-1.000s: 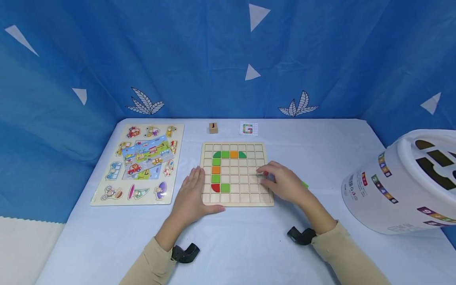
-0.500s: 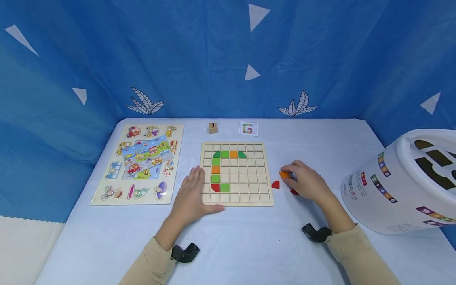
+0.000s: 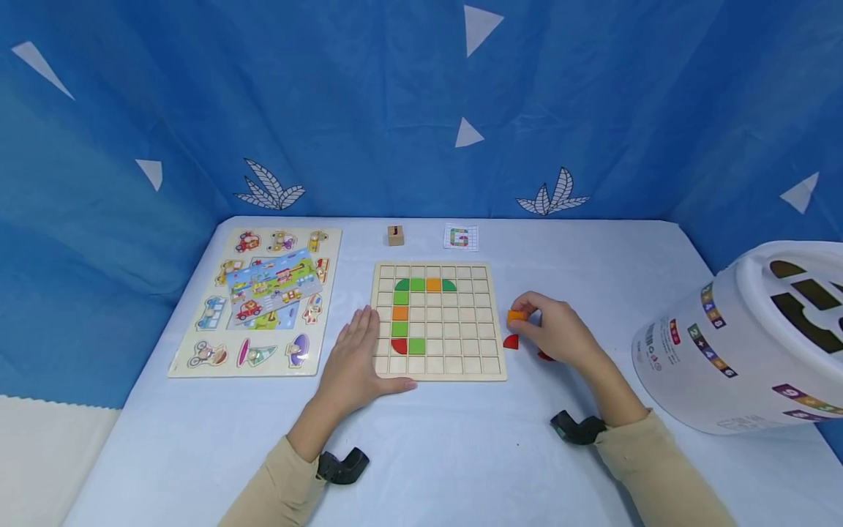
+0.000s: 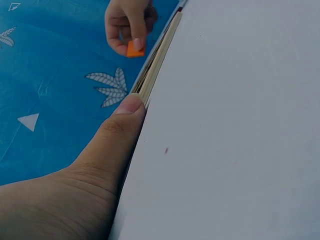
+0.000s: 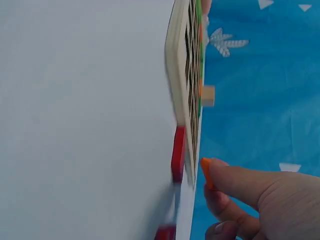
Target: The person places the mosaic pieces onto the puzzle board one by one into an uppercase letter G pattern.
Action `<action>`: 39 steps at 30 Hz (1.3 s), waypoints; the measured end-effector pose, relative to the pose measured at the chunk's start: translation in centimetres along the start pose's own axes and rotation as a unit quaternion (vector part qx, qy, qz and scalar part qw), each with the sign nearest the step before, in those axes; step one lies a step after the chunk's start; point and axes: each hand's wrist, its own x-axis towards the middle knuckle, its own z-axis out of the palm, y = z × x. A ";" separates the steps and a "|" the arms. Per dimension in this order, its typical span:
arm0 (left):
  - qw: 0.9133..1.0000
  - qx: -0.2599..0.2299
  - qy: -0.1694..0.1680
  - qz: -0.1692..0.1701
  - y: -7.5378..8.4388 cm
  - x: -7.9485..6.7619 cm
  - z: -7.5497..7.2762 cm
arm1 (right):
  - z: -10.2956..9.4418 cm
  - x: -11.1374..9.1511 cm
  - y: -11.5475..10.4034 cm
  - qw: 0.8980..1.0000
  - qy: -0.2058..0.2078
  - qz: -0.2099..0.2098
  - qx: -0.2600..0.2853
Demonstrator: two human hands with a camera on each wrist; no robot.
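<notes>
Right hand: we see it pinching the orange square tile, raised just right of the wooden grid board | left hand: fingers straight at the board's left edge | we judge the tile light, stiff, smooth; best held by opposite edges

The piece is orange, the board gridded beige, the backdrop white-patterned blue.
</notes>
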 end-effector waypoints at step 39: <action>1.000 0.012 0.000 0.004 0.0 0.0 -0.1 | 6.4 -0.1 -8.7 0.987 -0.038 -0.148 -0.052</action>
